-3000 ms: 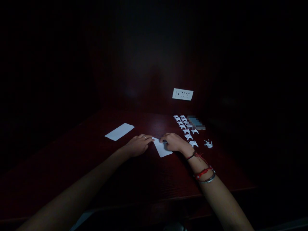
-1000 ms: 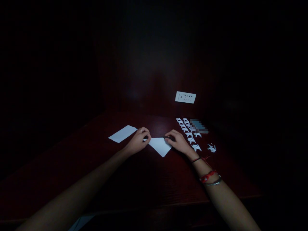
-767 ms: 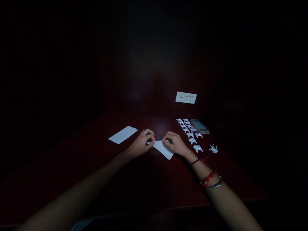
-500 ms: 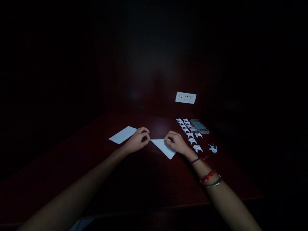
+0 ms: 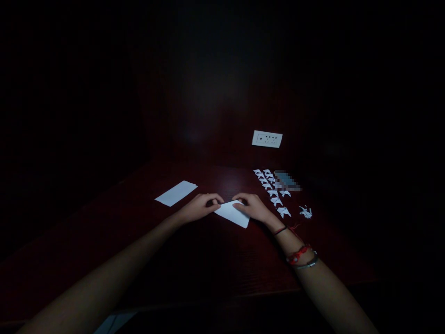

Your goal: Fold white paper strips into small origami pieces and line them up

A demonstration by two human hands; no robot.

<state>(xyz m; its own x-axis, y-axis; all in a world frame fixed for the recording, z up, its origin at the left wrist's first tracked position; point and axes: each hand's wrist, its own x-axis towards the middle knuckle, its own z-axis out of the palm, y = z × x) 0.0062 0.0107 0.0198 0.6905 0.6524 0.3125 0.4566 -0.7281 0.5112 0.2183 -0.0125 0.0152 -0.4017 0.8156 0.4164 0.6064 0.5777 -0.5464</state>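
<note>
A small white sheet of paper [image 5: 232,214] lies folded on the dark red wooden table [image 5: 215,260]. My left hand [image 5: 200,207] pinches its left corner with curled fingers. My right hand [image 5: 253,207] presses on the paper's upper right part, fingers bent over it. Red and silver bracelets ring my right wrist. The scene is very dim.
A second white sheet [image 5: 175,192] lies to the left of my hands. Several small folded white paper figures [image 5: 273,191] sit in rows to the right, one more [image 5: 306,212] apart from them. A blurred flat object [image 5: 287,180] lies behind them. A white wall socket [image 5: 267,138] is on the back panel.
The paper went from a wide triangle spread between my hands to a narrower folded shape. My hands have come closer together over it.
</note>
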